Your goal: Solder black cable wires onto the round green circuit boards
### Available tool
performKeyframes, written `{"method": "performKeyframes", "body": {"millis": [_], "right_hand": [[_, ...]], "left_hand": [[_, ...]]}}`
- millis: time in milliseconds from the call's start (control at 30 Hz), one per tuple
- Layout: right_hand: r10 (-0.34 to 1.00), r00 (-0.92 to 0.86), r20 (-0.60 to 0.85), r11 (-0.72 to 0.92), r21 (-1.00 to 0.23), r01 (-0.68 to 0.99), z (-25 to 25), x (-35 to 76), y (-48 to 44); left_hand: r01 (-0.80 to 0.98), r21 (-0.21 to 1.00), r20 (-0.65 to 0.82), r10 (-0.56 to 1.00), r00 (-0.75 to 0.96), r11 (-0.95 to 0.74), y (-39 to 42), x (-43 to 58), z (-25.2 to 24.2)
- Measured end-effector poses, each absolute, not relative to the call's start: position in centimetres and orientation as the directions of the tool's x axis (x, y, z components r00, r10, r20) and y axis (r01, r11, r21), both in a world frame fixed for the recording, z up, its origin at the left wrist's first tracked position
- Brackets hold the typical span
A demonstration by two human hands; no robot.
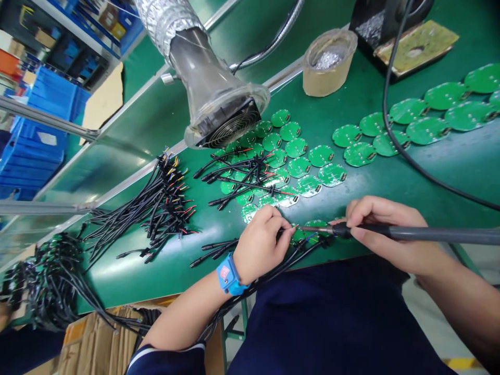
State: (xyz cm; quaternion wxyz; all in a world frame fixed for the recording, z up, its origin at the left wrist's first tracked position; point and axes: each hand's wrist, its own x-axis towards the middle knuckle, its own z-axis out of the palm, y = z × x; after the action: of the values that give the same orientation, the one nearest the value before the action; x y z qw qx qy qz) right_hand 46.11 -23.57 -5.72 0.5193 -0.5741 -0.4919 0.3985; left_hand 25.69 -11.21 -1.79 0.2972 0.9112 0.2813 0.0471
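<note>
My right hand (390, 234) grips a soldering iron (429, 234), its metal tip pointing left over a green round circuit board (312, 237) at the table's near edge. Opposite the tip, my left hand (263, 237) pinches a thin wire (296, 227) with a reddish end. The wire's end and the iron's tip are very close; I cannot tell whether they touch. Around my left wrist is a blue wrist strap (228, 273). Black cables (300, 255) run beneath both hands, and short black cables (219, 250) lie left of my left hand.
Rows of green round boards (299, 166) stretch across the table, some under loose cables (250, 169). A fume extractor hose (211, 78) hangs above them. Bundled cables (156, 198) lie at left. Behind stand a tape roll (330, 70) and a yellowish sponge (417, 49). A black cord (414, 161) crosses at right.
</note>
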Motion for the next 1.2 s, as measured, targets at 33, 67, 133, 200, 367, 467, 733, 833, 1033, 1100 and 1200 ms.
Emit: {"method": "performKeyframes", "body": {"millis": [33,67,133,200,367,467,733,833,1033,1100,1200], "right_hand": [[0.979,0.202,0.042,0.013,-0.989,0.147,-5.8,46.1,-23.6],[0.978,0.206,0.034,0.004,-0.990,0.143,-5.8,46.1,-23.7],[0.978,0.208,0.022,-0.006,-0.991,0.135,-5.8,46.0,-23.8],[0.979,0.204,0.025,-0.002,-0.991,0.133,-5.8,45.9,-23.8],[0.977,0.215,0.013,0.006,-0.999,0.035,-6.2,46.2,-24.0],[0.961,0.278,0.008,0.035,-0.995,-0.090,-6.7,46.4,-24.1],[0.972,0.235,-0.021,-0.009,-0.998,-0.054,-6.6,46.4,-24.0],[0.975,0.221,-0.026,-0.018,-0.999,-0.041,-6.5,46.4,-24.0],[0.985,0.175,0.003,0.007,-1.000,-0.023,-6.5,46.3,-24.0],[0.986,0.166,0.014,0.017,-1.000,-0.014,-6.5,46.3,-24.1],[0.986,0.168,0.022,0.024,-1.000,-0.012,-6.6,46.3,-24.2]], "left_hand": [[0.484,0.565,-0.076,0.542,0.837,-0.668,-11.2,25.7,-1.8],[0.485,0.561,-0.073,0.543,0.836,-0.671,-11.2,25.7,-1.9],[0.485,0.552,-0.070,0.543,0.837,-0.678,-11.3,25.7,-1.9],[0.485,0.544,-0.071,0.538,0.840,-0.685,-11.3,25.7,-1.9],[0.485,0.527,-0.072,0.533,0.843,-0.698,-11.4,25.7,-1.9],[0.487,0.519,-0.070,0.533,0.843,-0.702,-11.5,25.7,-1.9],[0.425,0.514,-0.030,0.479,0.877,-0.745,-11.4,25.2,-1.9],[0.376,0.479,-0.026,0.415,0.909,-0.793,-11.3,25.1,-1.9],[0.374,0.438,-0.054,0.391,0.919,-0.818,-11.4,25.4,-1.7],[0.391,0.455,-0.072,0.405,0.911,-0.800,-11.5,25.5,-1.6],[0.425,0.483,-0.099,0.434,0.895,-0.766,-11.6,25.6,-1.5]]}}
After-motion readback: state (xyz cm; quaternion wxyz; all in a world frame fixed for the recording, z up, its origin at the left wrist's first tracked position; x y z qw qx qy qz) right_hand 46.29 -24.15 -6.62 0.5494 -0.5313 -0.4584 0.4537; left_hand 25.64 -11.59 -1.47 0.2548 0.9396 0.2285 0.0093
